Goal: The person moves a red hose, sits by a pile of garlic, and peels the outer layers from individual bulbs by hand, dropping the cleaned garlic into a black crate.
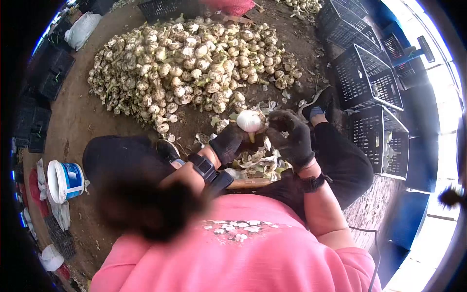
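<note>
A white, peeled-looking bulb (250,121) with a short stub pointing down sits between my two dark-gloved hands. My left hand (228,143) is closed against the bulb's left side. On the other side, my right hand (291,138) has its fingers curved and spread, near the bulb's right edge. Below the hands lie loose pale husks (262,163), in front of my lap. Beyond them a large pile of soil-stained bulbs (189,65) covers the ground.
Black plastic crates (367,78) line the right side, some with bulbs inside. A white and blue bucket (65,181) lies at the left. Further off are a white sack (82,30) and a red bag (228,6). My bent legs flank the husks.
</note>
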`<action>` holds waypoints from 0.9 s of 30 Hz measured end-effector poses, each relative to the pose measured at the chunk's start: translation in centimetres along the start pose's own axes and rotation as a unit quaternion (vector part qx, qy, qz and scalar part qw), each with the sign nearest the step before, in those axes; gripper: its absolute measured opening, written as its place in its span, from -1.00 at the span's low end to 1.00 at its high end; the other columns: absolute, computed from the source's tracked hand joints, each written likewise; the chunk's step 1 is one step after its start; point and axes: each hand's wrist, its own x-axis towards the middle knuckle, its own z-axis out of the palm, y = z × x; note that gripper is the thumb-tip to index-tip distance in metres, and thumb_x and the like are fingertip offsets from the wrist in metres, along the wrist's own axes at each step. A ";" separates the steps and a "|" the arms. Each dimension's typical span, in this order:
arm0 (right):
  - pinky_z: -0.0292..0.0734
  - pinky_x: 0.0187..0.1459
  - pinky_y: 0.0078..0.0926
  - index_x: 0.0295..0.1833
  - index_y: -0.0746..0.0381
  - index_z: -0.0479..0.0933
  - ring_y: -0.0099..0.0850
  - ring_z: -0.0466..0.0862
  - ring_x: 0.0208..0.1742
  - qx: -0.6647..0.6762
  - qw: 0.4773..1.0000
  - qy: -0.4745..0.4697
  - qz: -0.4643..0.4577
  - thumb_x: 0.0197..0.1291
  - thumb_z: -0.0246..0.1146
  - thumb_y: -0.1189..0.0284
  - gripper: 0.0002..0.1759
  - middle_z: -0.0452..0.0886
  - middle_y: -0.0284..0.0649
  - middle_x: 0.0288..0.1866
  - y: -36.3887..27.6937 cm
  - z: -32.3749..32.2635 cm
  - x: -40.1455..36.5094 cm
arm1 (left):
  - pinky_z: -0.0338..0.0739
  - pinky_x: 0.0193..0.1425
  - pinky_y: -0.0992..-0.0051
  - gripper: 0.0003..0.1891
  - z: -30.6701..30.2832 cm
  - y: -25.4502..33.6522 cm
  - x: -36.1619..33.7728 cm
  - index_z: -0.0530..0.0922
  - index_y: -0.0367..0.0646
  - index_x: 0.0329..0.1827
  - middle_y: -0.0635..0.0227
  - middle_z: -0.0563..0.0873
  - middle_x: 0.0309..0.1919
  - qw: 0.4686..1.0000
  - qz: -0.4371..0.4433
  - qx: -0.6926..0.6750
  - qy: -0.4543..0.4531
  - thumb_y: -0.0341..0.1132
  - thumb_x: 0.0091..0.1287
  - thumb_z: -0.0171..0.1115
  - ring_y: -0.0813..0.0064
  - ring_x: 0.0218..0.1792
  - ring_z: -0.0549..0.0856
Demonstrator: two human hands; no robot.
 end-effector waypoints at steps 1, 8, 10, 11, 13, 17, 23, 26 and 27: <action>0.55 -0.17 -0.50 -0.06 0.27 0.55 -0.44 0.67 -0.23 -0.090 0.996 -0.002 -0.014 0.04 0.34 0.45 -0.69 0.66 -0.20 -0.26 -0.6 0.2 -0.1 | 0.61 -0.10 0.43 -0.56 0.2 -0.2 -0.1 0.47 -0.04 0.14 0.41 0.64 -0.09 0.999 0.004 -0.038 0.018 -0.48 0.14 0.15 0.47 -0.12 0.66; 0.54 -0.27 -0.18 -0.29 0.17 0.54 -0.04 0.64 -0.30 -0.261 0.962 -0.068 -0.047 0.03 0.26 0.30 -0.81 0.61 -0.03 -0.35 -1.6 0.3 0.7 | 0.57 -0.18 0.51 -0.63 0.5 0.4 -2.8 0.51 -0.15 0.06 0.36 0.67 -0.21 0.932 0.162 0.318 -0.059 -0.54 0.15 0.14 0.47 -0.24 0.66; 0.53 -0.28 -0.14 -0.35 0.19 0.52 -0.01 0.62 -0.29 -0.264 0.961 -0.078 -0.016 0.03 0.24 0.30 -0.82 0.59 -0.03 -0.39 -1.4 0.2 1.0 | 0.56 -0.20 0.52 -0.62 0.7 0.7 -3.3 0.50 -0.19 0.07 0.37 0.67 -0.23 0.848 0.237 0.465 -0.093 -0.59 0.15 0.12 0.50 -0.26 0.65; 0.53 -0.29 -0.14 -0.34 0.19 0.51 0.01 0.62 -0.29 -0.254 0.967 -0.025 -0.012 0.03 0.25 0.31 -0.82 0.59 -0.03 -0.39 0.1 0.3 2.2 | 0.59 -0.15 0.47 -0.53 0.9 0.8 -3.5 0.46 -0.11 0.13 0.35 0.65 -0.12 0.972 0.092 0.195 -0.092 -0.59 0.10 0.16 0.44 -0.19 0.66; 0.52 -0.29 -0.14 -0.30 0.20 0.51 0.04 0.61 -0.26 -0.229 0.971 0.068 0.007 0.04 0.25 0.32 -0.81 0.60 -0.01 -0.37 4.4 0.2 4.2 | 0.63 -0.07 0.38 -0.43 0.0 -0.3 -2.9 0.38 -0.05 0.24 0.33 0.63 -0.02 0.987 -0.060 -0.097 -0.110 -0.56 0.10 0.20 0.40 -0.09 0.66; 0.51 -0.30 -0.20 -0.20 0.18 0.57 -0.01 0.63 -0.28 -0.066 0.972 0.070 0.216 0.07 0.24 0.38 -0.82 0.62 0.03 -0.33 10.2 0.0 5.1 | 0.64 -0.11 0.40 -0.53 1.5 0.6 -3.6 0.41 -0.04 0.20 0.38 0.65 -0.10 0.969 -0.108 -0.162 -0.149 -0.41 0.21 0.26 0.43 -0.12 0.67; 0.53 -0.16 -0.57 0.05 0.27 0.50 -0.56 0.57 -0.18 0.362 0.901 -0.092 0.222 0.18 0.29 0.45 -0.68 0.60 -0.28 -0.16 -0.4 -1.9 1.9 | 0.63 -0.11 0.45 -0.55 -0.7 -0.8 -1.6 0.44 0.02 0.19 0.43 0.66 -0.05 0.980 -0.061 -0.153 -0.116 -0.23 0.22 0.29 0.48 -0.13 0.68; 0.50 -0.29 -0.59 -0.11 0.23 0.51 -0.60 0.54 -0.31 0.259 0.929 -0.190 0.184 0.16 0.29 0.54 -0.82 0.55 -0.45 -0.36 -0.2 -2.3 1.2 | 0.62 -0.12 0.47 -0.57 0.9 -0.4 -2.1 0.44 -0.03 0.18 0.44 0.66 -0.07 0.984 -0.089 -0.123 -0.097 -0.23 0.24 0.27 0.51 -0.15 0.68; 0.48 -0.33 -0.57 -0.13 0.23 0.51 -0.58 0.53 -0.35 0.240 0.941 -0.160 0.177 0.14 0.30 0.55 -0.82 0.55 -0.42 -0.40 0.3 -2.4 1.5 | 0.63 -0.13 0.47 -0.55 0.7 -0.8 -1.4 0.43 -0.06 0.17 0.42 0.66 -0.10 0.979 -0.103 -0.152 -0.093 -0.24 0.21 0.29 0.53 -0.15 0.67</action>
